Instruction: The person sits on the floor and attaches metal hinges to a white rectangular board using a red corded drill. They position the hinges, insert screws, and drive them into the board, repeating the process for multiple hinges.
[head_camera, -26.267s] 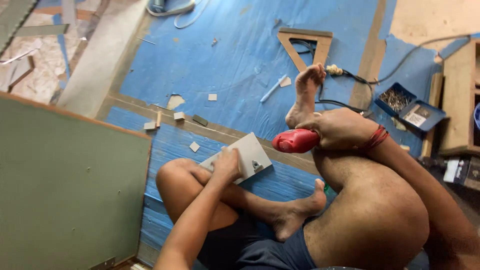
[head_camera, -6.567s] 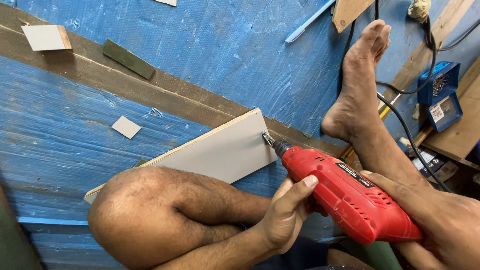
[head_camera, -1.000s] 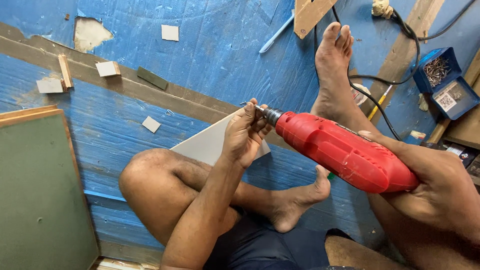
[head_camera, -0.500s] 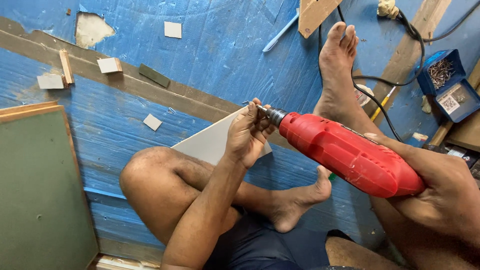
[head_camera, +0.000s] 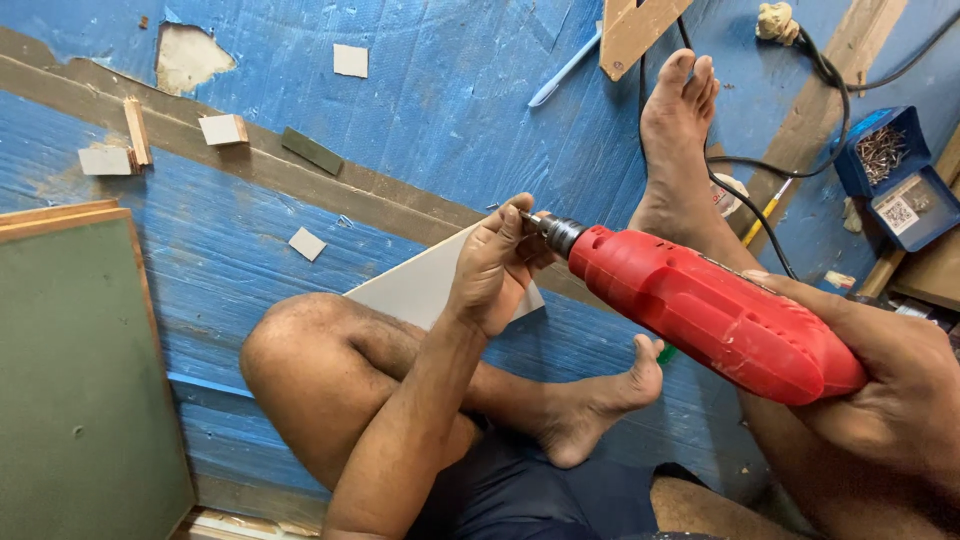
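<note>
My right hand (head_camera: 880, 385) grips the rear of a red electric drill (head_camera: 700, 305), which points up and left. My left hand (head_camera: 495, 265) is closed around the drill's metal chuck (head_camera: 553, 232) at its tip. Beneath the left hand lies a pale grey board (head_camera: 420, 285), flat on the blue floor and partly under my bent left leg (head_camera: 340, 370). My right leg stretches out, its foot (head_camera: 680, 130) near the top of the view. What sits in the chuck is hidden by my fingers.
A large green panel (head_camera: 80, 380) with wooden edging lies at the left. Small wood offcuts (head_camera: 222, 128) dot a brown floor strip. A blue box of screws (head_camera: 890, 175), a black cable (head_camera: 800, 150) and a wooden triangle frame (head_camera: 640, 30) lie at the upper right.
In the last second little has moved: the left hand stays at the chuck, the drill shifted slightly. Earlier the drill tip was at the grey board's edge.
</note>
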